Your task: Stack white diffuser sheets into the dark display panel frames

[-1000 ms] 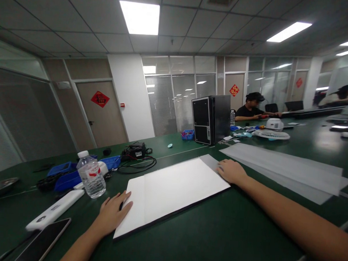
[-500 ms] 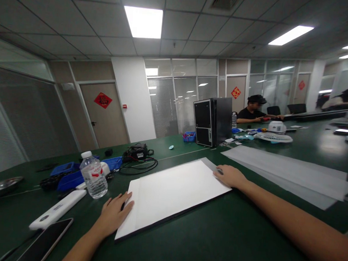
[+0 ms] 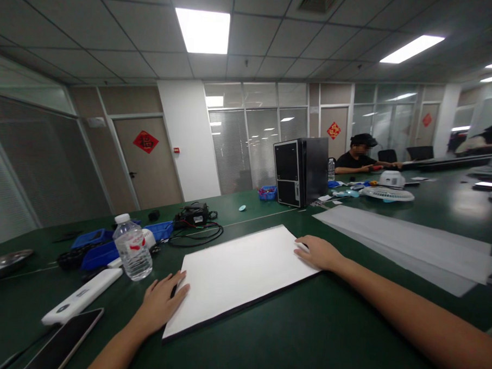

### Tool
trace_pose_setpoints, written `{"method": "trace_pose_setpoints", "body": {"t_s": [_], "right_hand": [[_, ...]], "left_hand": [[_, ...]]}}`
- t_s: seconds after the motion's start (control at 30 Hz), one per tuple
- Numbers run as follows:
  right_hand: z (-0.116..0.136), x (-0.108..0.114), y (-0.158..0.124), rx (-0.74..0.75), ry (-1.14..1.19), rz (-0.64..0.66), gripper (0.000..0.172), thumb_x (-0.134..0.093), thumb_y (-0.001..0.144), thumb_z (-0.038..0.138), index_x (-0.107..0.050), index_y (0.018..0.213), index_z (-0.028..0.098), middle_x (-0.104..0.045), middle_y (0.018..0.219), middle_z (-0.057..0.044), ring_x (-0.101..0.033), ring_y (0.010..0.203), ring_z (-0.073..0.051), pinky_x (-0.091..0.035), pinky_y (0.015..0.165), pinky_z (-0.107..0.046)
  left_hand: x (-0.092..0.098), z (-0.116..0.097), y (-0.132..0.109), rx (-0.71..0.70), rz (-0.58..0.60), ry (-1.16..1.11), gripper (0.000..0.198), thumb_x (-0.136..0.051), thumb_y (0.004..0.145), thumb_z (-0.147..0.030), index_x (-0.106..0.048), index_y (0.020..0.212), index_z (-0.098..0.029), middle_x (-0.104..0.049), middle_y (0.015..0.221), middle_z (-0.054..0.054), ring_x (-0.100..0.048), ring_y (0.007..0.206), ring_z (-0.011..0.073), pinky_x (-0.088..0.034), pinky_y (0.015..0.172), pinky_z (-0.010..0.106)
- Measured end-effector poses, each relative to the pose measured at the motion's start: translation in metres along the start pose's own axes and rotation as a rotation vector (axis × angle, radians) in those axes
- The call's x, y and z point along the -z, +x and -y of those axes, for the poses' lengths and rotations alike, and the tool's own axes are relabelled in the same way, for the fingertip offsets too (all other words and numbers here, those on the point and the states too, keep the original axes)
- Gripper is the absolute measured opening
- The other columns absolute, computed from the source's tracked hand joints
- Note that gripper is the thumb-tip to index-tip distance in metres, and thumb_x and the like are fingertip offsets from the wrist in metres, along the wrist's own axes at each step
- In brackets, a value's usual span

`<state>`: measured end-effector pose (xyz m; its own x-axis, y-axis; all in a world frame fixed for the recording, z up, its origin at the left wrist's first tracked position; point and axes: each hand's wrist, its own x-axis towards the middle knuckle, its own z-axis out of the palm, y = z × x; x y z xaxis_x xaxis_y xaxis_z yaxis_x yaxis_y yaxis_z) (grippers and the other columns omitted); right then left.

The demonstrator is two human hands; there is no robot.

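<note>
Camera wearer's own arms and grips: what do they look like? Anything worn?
Left forearm and right forearm: bare where visible, no sleeves showing. Left grip and right grip: bare hands, no gloves. No watch, bracelet or cable shows; small markings can't be made out.

White sheet (image 3: 233,282) partly hidden by left hand (image 3: 159,305), phone (image 3: 66,340) cropped, metal dish (image 3: 6,262) cropped

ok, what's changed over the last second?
The right hand has slid left, at the right side of the white stack. The grey strip there and the seam line near the stack's left end are gone; its layers now look lined up. Nothing visibly grasped or released. The left hand stays at the left edge; bottle and computer tower unmoved, apart from a slight camera shift.
</note>
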<state>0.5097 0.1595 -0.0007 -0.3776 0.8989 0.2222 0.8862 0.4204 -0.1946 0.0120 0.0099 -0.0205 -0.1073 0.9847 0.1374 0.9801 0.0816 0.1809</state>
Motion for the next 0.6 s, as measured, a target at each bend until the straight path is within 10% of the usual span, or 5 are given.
{"method": "trace_pose_setpoints", "body": {"t_s": [0.6], "right_hand": [[-0.020,0.006,0.007,-0.050,0.036,-0.064,0.048,-0.042,0.095,0.054,-0.065,0.127,0.028,-0.075,0.110,-0.006,-0.068,0.099,-0.023,-0.050,0.085,-0.032]], "left_hand": [[-0.001,0.002,0.001,-0.002,0.019,0.061,0.059,-0.026,0.096,-0.040,-0.044,0.149,-0.020,-0.043,0.156,0.006,-0.035,0.147,0.0274,-0.021,0.119,0.057]]}}
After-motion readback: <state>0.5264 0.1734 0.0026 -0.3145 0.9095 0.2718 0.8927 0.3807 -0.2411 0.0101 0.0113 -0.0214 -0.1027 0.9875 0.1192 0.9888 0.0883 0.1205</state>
